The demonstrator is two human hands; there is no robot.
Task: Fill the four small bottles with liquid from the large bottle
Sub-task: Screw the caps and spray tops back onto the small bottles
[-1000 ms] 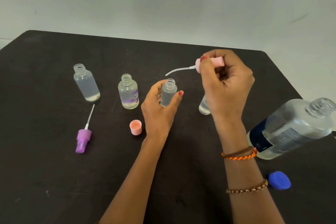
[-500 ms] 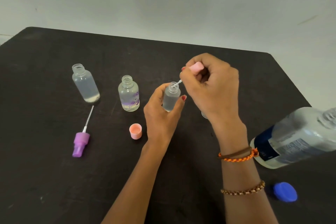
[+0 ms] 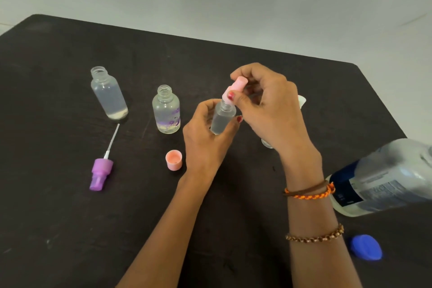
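We held the small spray bottle (image 3: 222, 119) upright in the left hand (image 3: 205, 145), thumb and fingers wrapped round its body, just above the table (image 3: 70, 229). The right hand (image 3: 268, 110) pinched the pink spray head (image 3: 235, 89) between thumb and fingertips and set it, tilted, onto the bottle neck; it did not look seated. The bottle held clear liquid, so we judged filling of this one done and capping in progress.

Two open small bottles stood to the left: the far bottle (image 3: 108, 93) and the purple-printed bottle (image 3: 166, 110), both showing clear liquid. A fourth bottle (image 3: 266, 144) was mostly hidden behind the right hand; its level could not be read. The purple spray head (image 3: 101, 170) and the pink cap (image 3: 174, 159) lay loose on the table.

The large bottle (image 3: 383, 177), uncapped as far as we could tell, stood near the right table edge, close beside the right forearm, with its blue cap (image 3: 365, 247) in front of it. Open room lay at the front left.
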